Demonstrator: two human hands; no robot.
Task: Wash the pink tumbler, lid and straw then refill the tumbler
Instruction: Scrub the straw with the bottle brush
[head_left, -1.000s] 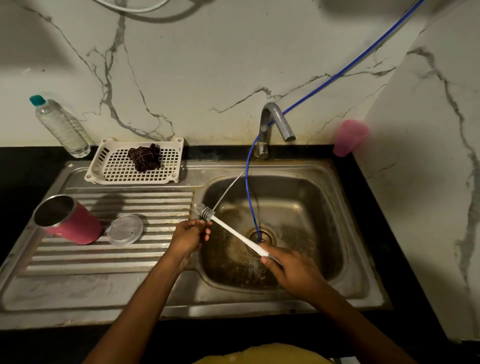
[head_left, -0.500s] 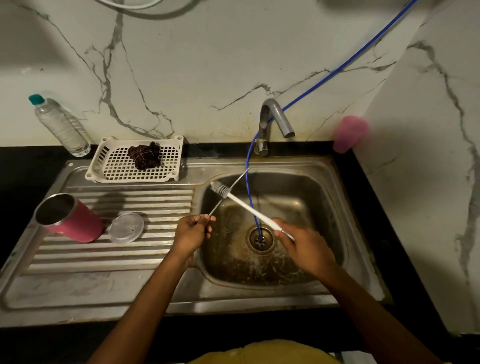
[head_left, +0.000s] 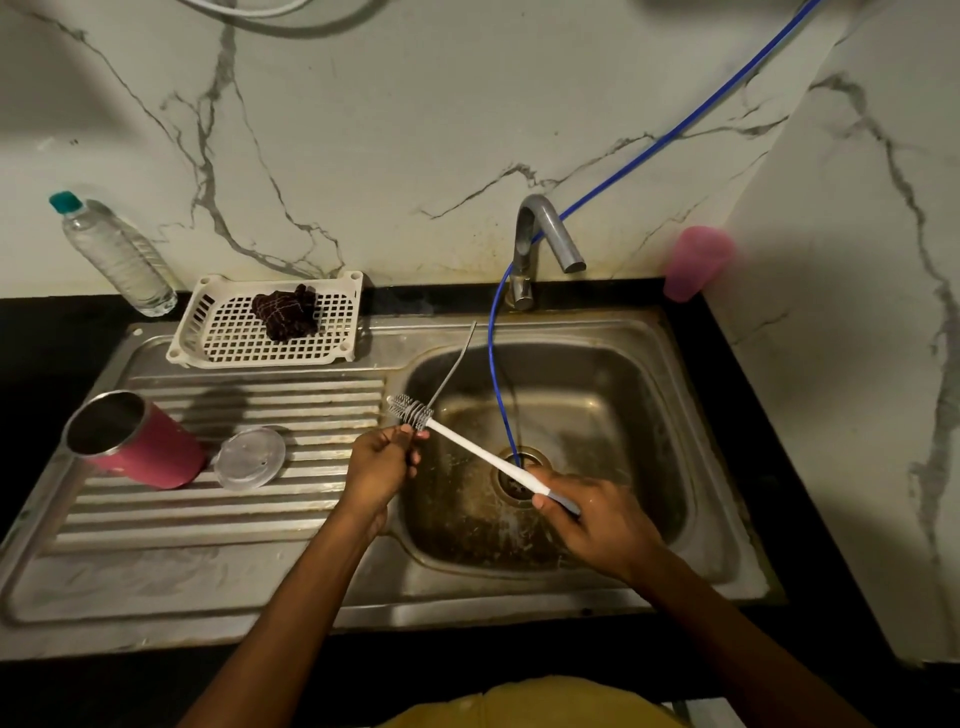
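A thin straw (head_left: 452, 366) slants up over the sink basin (head_left: 649, 415), its lower end pinched by the left hand (head_left: 382, 462). The right hand (head_left: 597, 512) grips the handle of a white brush (head_left: 467, 445), whose bristles touch the straw. The pink tumbler (head_left: 150, 452) lies on its side on the drainboard (head_left: 208, 519), with the clear lid (head_left: 250, 457) just beside it.

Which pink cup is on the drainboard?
The pink tumbler with the steel inside, far left, beside the clear lid. The other pink cup stands on the black counter, right of the faucet.
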